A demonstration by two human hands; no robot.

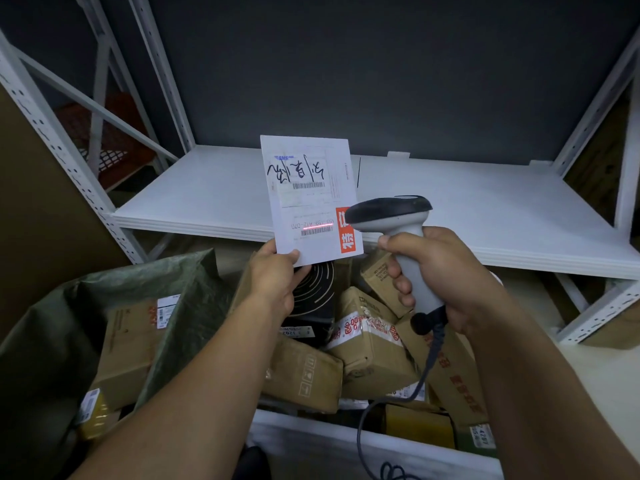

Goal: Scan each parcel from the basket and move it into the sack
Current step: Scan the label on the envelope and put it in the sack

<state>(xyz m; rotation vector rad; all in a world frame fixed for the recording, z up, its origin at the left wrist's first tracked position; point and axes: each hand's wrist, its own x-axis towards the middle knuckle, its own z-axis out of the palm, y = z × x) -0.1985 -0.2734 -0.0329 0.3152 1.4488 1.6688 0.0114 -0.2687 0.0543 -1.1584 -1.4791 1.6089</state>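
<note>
Left hand [277,282]: thumb and curled fingers pinch the bottom corner of a flat white paper parcel [311,199], held upright above the basket.
Right hand [440,282]: fingers wrapped round the handle of a grey pistol-shaped barcode scanner [391,209], dark head close to the parcel's right edge.
Laser: a red laser line [318,227] lies across the parcel's lower barcode.
Basket: white-rimmed basket [304,431] below both hands, piled with brown cardboard boxes [374,358].
Sack: green woven sack [194,296] at left, mouth open, cardboard boxes inside.

Open sack [187,306] beside crowded basket [304,434]
</note>
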